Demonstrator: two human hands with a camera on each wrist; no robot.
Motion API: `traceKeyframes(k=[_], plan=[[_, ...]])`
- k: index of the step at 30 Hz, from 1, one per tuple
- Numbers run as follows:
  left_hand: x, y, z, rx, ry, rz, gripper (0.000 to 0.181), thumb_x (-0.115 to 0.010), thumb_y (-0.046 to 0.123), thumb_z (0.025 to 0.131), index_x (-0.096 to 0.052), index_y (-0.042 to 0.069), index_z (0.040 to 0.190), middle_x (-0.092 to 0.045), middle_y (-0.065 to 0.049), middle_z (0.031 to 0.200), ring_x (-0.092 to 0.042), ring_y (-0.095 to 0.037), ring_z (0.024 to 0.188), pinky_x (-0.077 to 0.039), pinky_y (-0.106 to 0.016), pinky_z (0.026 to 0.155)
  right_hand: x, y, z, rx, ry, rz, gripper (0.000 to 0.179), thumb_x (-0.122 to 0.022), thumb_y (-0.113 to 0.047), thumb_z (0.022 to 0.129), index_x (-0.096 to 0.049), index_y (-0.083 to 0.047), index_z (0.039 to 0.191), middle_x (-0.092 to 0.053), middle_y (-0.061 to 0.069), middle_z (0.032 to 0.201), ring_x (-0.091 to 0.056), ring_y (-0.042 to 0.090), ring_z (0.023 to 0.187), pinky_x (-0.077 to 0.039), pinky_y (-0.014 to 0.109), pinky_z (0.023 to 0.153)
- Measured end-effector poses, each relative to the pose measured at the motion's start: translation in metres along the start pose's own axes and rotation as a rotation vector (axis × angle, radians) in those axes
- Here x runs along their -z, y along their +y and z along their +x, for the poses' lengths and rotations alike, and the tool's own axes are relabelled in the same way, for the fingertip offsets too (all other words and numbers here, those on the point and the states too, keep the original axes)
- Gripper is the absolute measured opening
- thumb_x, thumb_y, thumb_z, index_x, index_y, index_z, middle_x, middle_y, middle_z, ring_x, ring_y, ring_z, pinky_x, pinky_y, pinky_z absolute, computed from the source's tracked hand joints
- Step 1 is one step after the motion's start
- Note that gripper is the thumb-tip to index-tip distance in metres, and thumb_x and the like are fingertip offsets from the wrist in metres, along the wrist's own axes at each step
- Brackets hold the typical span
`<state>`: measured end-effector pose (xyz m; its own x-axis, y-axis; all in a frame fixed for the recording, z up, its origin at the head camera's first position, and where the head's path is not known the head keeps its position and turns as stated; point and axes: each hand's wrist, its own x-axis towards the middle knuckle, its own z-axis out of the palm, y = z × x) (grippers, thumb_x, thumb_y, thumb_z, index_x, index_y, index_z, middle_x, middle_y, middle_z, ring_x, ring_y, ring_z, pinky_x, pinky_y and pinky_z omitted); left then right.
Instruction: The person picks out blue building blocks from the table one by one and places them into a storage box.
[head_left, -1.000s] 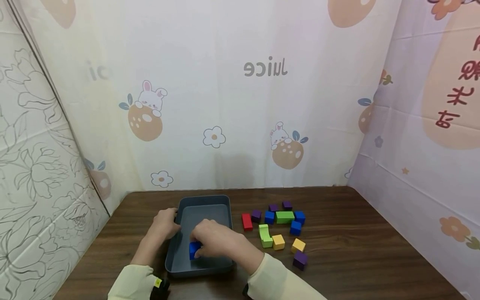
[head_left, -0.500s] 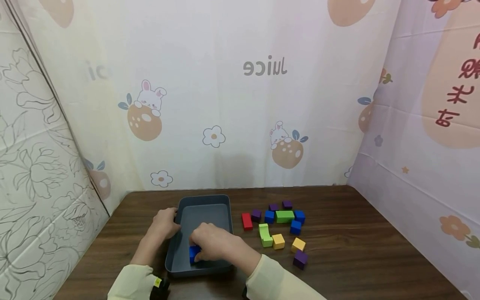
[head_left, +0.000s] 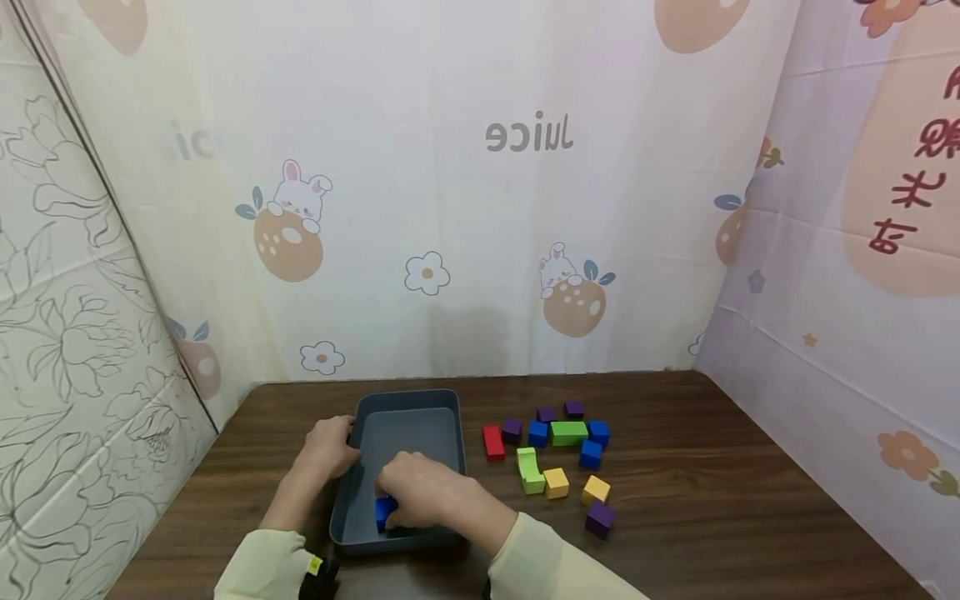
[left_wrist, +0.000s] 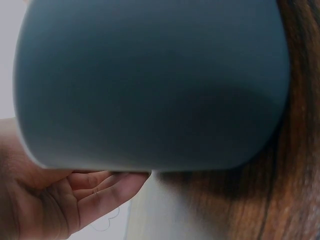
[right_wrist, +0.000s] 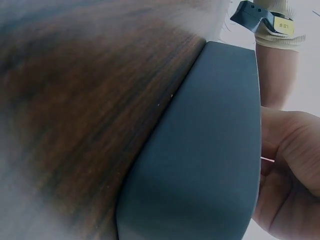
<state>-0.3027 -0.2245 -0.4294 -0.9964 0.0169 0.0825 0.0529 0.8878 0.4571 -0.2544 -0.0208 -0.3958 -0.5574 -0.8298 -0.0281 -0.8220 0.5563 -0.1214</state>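
Observation:
My left hand (head_left: 330, 446) is at the left side of a dark grey rectangular tray (head_left: 420, 400) and holds it by the rim. In the left wrist view, the fingers (left_wrist: 107, 200) lie along the outside of its wall. My right hand (head_left: 423, 492) is inside the tray near its front end, gripping a blue block (head_left: 385, 512) between thumb and fingers. The block is partly hidden by that hand. From the right wrist, the tray wall (right_wrist: 200, 145) covers the block and part of the hand.
To the tray's right, several loose blocks lie on the wooden table (head_left: 712, 483): a red block (head_left: 493, 443), a green block (head_left: 568, 433), a light green curved block (head_left: 529, 472), yellow blocks (head_left: 556, 483), blue blocks (head_left: 590, 455) and purple blocks (head_left: 600, 518). A printed curtain (head_left: 480, 325) stands behind the table.
My right hand and the blue block have moved slightly towards the front of the tray and a little left. My left hand and the loose blocks have stayed put.

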Motion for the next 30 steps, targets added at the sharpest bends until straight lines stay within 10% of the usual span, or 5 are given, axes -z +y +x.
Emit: traceKeyframes(k=[30], plan=[[0.0, 0.0, 0.001, 0.003, -0.015, 0.017, 0.058, -0.076, 0.002, 0.087, -0.056, -0.017, 0.138, -0.066, -0.034, 0.128, -0.067, -0.046, 0.114, -0.056, -0.057, 0.094, 0.028, 0.032, -0.028, -0.077, 0.056, 0.11, 0.035, -0.088, -0.03, 0.088, -0.08, -0.012, 0.118, -0.077, -0.004, 0.105, -0.066, 0.001, 0.088, -0.056, 0.017, 0.075]])
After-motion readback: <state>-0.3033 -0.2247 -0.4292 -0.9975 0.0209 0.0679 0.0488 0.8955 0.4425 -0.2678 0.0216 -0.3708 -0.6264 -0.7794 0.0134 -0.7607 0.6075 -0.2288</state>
